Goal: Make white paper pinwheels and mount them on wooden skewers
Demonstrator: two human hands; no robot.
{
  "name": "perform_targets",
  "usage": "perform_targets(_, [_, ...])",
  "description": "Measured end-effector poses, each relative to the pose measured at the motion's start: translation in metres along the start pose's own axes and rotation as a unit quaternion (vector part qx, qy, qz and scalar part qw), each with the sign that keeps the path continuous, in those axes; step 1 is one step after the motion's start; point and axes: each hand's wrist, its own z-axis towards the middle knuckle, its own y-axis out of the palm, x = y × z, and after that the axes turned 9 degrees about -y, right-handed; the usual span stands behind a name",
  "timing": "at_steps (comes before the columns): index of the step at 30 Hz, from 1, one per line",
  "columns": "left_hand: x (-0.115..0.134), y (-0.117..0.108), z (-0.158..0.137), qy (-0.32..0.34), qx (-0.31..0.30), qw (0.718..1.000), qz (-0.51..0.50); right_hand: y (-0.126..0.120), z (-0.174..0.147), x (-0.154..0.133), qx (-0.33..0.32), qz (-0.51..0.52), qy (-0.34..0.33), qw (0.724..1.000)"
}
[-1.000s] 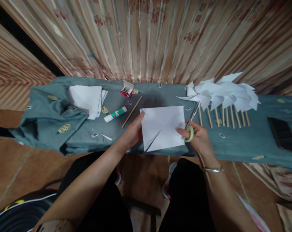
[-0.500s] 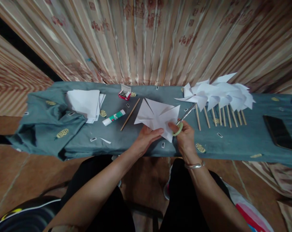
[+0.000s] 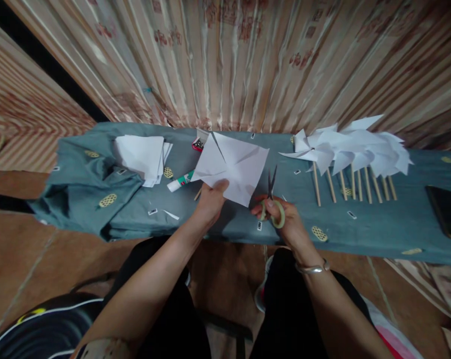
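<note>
My left hand (image 3: 213, 200) pinches the lower edge of a square white sheet of paper (image 3: 243, 172), thumb on top. Slits run from the sheet's corners toward its middle. To the right of the sheet, my right hand (image 3: 285, 219) is closed round the pale green handles of a pair of scissors (image 3: 272, 192); the blades point away from me, slightly parted and apart from the paper. Beneath the sheet's left side lie a glue stick (image 3: 178, 183) and a wooden stick (image 3: 198, 193), both partly covered. A small red box of metal pins (image 3: 198, 144) sits behind it.
On the left is a stack of white paper (image 3: 141, 154). Several paper pinwheels (image 3: 360, 147) on wooden sticks lie overlapping at the right, with a black phone (image 3: 446, 212) beyond. A paper scrap (image 3: 171, 215) rests near the front of the grey-green tablecloth (image 3: 225, 224). A curtain (image 3: 225, 65) hangs behind.
The sheet has moved up and left with my left hand and turned a little, now covering part of the glue stick and wooden stick. My right hand has drawn the scissors away from the paper.
</note>
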Motion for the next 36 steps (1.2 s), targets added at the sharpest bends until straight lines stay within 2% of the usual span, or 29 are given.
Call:
perform_targets(6, [0.009,-0.008,0.014,0.048,0.001,0.999,-0.019,-0.011,-0.012,-0.013,-0.139,-0.074,0.029,0.987])
perform_targets(10, [0.009,-0.009,0.017,0.068,-0.003,0.997,-0.027,-0.015,-0.016,-0.019,-0.188,-0.120,0.046,0.974])
perform_targets(13, [0.009,-0.008,0.015,0.065,-0.013,0.998,-0.019,-0.014,-0.017,-0.020,-0.215,-0.118,0.071,0.967])
perform_targets(21, [0.007,0.000,0.008,0.013,-0.001,1.000,-0.002,-0.008,-0.017,-0.019,-0.226,-0.106,0.090,0.964])
perform_targets(30, [0.001,0.002,0.006,0.019,-0.016,1.000,0.004,-0.010,-0.016,-0.016,-0.230,-0.104,0.080,0.964])
perform_targets(36, [-0.001,0.002,0.005,0.024,-0.027,0.999,0.019,-0.009,-0.016,-0.016,-0.224,-0.086,0.102,0.965])
